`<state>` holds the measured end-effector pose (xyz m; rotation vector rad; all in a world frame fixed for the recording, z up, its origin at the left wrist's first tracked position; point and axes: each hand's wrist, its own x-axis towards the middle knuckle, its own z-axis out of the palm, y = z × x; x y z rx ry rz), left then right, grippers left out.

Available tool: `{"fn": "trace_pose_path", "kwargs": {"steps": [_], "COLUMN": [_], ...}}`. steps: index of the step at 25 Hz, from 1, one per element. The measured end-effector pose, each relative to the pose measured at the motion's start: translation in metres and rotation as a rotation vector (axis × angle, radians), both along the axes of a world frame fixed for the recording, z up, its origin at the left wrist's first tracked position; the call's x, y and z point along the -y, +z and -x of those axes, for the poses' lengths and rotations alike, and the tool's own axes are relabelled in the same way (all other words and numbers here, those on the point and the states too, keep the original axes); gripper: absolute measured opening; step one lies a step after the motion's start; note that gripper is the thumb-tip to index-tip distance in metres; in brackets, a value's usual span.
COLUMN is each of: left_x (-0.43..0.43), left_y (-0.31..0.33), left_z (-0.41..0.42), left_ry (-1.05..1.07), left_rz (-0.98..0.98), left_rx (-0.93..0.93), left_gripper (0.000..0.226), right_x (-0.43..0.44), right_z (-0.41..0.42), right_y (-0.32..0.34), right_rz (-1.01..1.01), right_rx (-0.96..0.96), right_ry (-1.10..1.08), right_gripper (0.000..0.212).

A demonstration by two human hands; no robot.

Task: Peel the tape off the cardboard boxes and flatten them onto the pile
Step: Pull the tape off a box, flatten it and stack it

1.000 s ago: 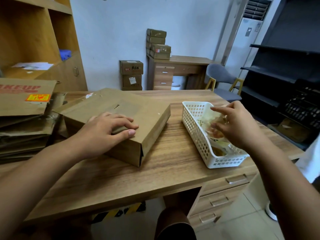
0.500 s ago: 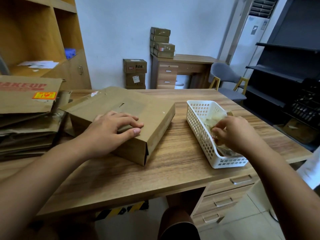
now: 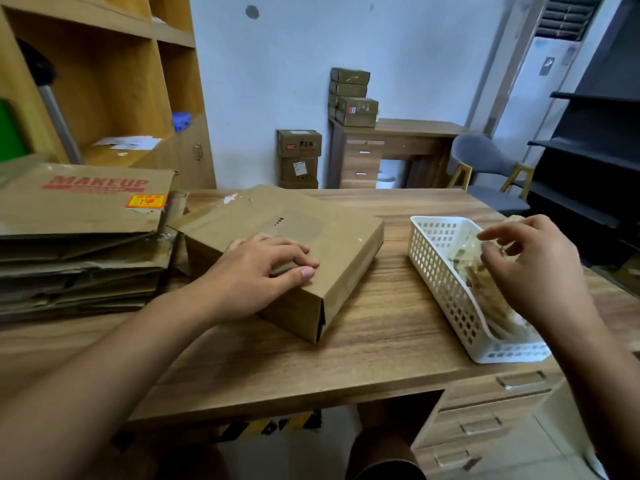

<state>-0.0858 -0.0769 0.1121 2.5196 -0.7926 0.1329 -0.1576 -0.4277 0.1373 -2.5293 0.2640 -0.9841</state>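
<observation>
Small office room with a pale wall, and most of the view is a big wood-grain desk (image 3: pixel 381 341) with drawers down its right side. Open wooden shelving (image 3: pixel 104 81) stands at the left, and in the back there's a second little desk with a few taped boxes (image 3: pixel 353 98) stacked on it. On the left end of the main desk sits the pile of flattened cardboard (image 3: pixel 79 237); the top sheet says MAKEUP in red. Just beside the pile, pretty much against it, is the cardboard box (image 3: pixel 332 237), lying low and not flattened, with its near end a bit open. To the right, well apart from the box, there's a white plastic basket (image 3: pixel 436 258) with crumpled tape scraps (image 3: pixel 485 292) inside. The left hand (image 3: pixel 252 275) lies palm down on the box's near corner, fingers only lightly bent. The right hand (image 3: pixel 530 268) hovers over the basket, fingers loosely spread, thumb and forefinger apart, nothing pinched that I can make out.
</observation>
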Motion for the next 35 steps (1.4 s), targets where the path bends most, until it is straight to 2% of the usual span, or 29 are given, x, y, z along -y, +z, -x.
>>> {"fn": "trace_pose_path", "kwargs": {"steps": [5,13,17,19,22,24,26,30,32,33,35], "left_x": [-0.008,-0.01,-0.01,-0.011,-0.013,-0.015,-0.017,-0.023,-0.027,-0.028,-0.03], "left_y": [0.002,0.0,0.0,-0.001,-0.003,-0.004,-0.004,-0.004,-0.004,-0.004,-0.005], "left_z": [0.002,0.003,0.003,0.002,0.002,0.003,0.005,0.01,0.013,0.015,0.021], "left_ry": [-0.012,-0.01,-0.015,-0.019,-0.022,-0.02,-0.022,-0.022,-0.022,-0.024,-0.024], "left_rz": [0.016,0.027,0.034,0.032,0.03,0.042,0.06,0.101,0.113,0.117,0.11], "left_rx": [-0.019,-0.01,-0.022,-0.014,0.001,0.007,0.006,0.006,0.001,-0.002,0.003], "left_gripper": [0.035,0.042,0.042,0.036,0.036,0.039,0.045,0.045,0.042,0.042,0.046], "right_x": [-0.001,0.011,0.009,0.001,-0.022,-0.046,-0.072,-0.115,-0.128,-0.131,-0.133], "right_z": [-0.004,-0.02,-0.017,-0.015,-0.005,0.004,0.007,0.001,-0.004,-0.007,-0.014], "right_y": [0.005,0.02,0.023,0.025,0.031,0.028,0.011,-0.042,-0.056,-0.059,-0.061], "right_rz": [-0.02,0.054,0.062,0.048,-0.041,-0.127,-0.281,-0.897,-1.239,-1.35,-1.409], "right_rx": [0.11,-0.027,0.04,0.116,0.135,0.073,-0.032,-0.311,-0.38,-0.382,-0.372], "right_ry": [-0.057,-0.035,-0.017,0.012,0.149,0.259,0.364,0.496,0.496,0.493,0.452], "right_gripper": [0.013,0.021,0.01,0.016,0.013,0.011,0.018,0.048,0.051,0.051,0.055]}}
